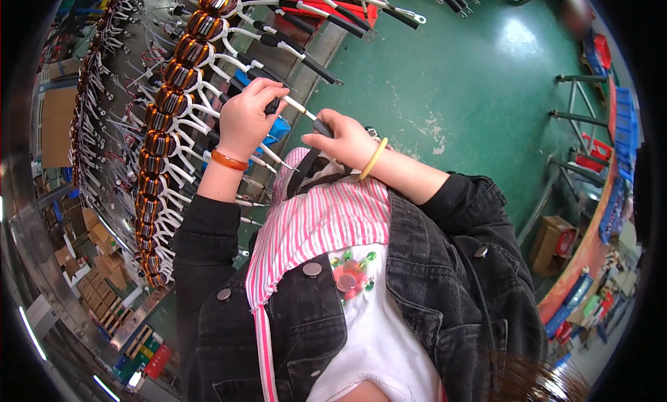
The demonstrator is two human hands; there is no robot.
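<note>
My left hand point(249, 118), with an amber-coloured bangle at its wrist, is closed around a black sleeve point(272, 106) on a white cable lead point(294, 104). The lead stretches from there toward my right hand point(345, 141), which wears a yellow bangle. Between the thumb and fingers of that hand is a short grey tube-like piece point(322, 127) at the lead's end. Whether the tube encloses the lead's tip is hidden by the fingers. Just left of my hands runs a long row of copper-wound ring coils point(158, 143), with white leads sticking out toward me.
Other leads with black sleeves and metal lugs point(316, 67) jut over the bench edge near my hands. A blue piece point(279, 129) lies below my left hand. A red bin point(326, 9) is beyond. A rack with blue bins point(625, 127) stands along the right.
</note>
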